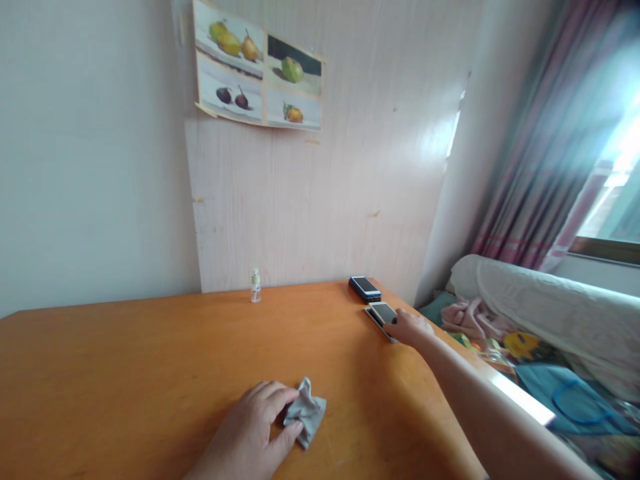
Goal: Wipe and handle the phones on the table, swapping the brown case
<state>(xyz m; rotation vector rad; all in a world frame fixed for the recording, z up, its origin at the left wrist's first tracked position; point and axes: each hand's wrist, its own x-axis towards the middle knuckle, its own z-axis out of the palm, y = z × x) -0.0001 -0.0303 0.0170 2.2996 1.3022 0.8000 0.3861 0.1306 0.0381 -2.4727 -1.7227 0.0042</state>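
Observation:
At the front of the wooden table [150,367], my left hand [257,423] pinches a crumpled grey cloth [310,410] between thumb and fingers. The cloth rests on the tabletop. My right hand [411,328] reaches out to the right side and grips the near end of a white-framed smartphone [383,311]. That phone lies over another flat device [372,316], mostly covered, whose kind I cannot make out. Just behind them sits a stack of phones [366,285], the top one white-edged with a dark screen.
A small clear spray bottle [256,291] with a pale green top stands near the table's back edge. The wall behind carries fruit pictures [265,73]. Past the table's right edge are piled fabrics [480,320], a white-covered bolster [540,293] and a curtain [535,153].

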